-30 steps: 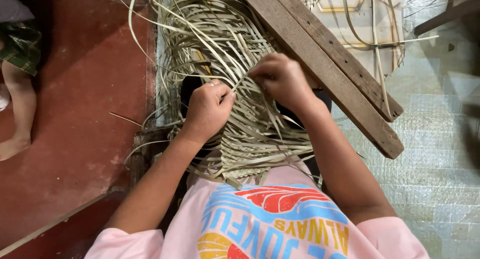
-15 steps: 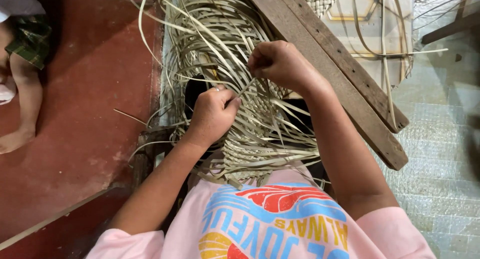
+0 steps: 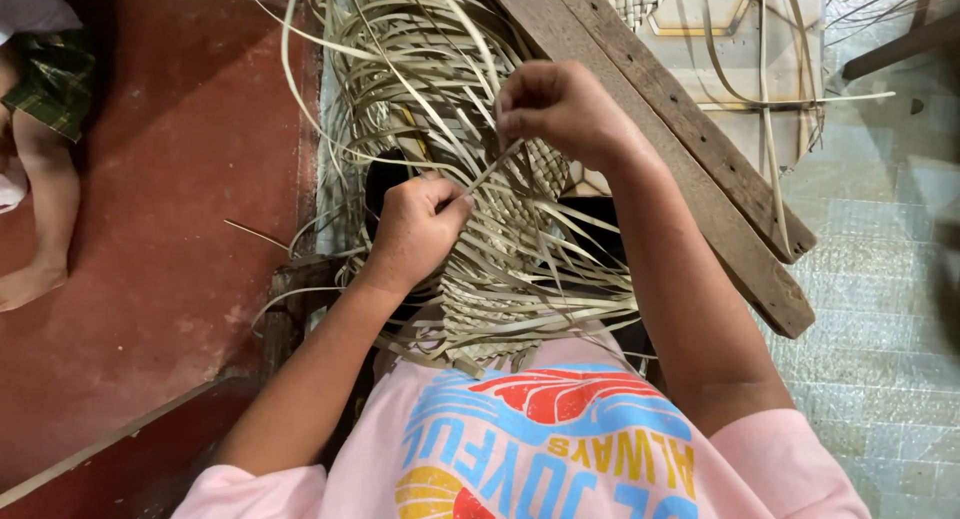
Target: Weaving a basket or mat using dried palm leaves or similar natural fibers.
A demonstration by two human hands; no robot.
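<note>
Head view: the left hand (image 3: 415, 229) and right hand (image 3: 555, 104) each pinch one pale strip (image 3: 492, 169), which runs diagonally from centre toward upper right over the half-woven mat (image 3: 500, 279).

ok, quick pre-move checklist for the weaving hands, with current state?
1. Left hand fingers pinch a strip: ok.
2. Right hand fingers pinch a strip above it: ok.
3. Same strip in both hands: cannot tell.
4. Woven piece sits on the lap, under both hands: ok.
5. Wooden plank apart from the right hand: not ok, forearm lies over it.
6. Other person's leg away from the strips: ok.
</note>
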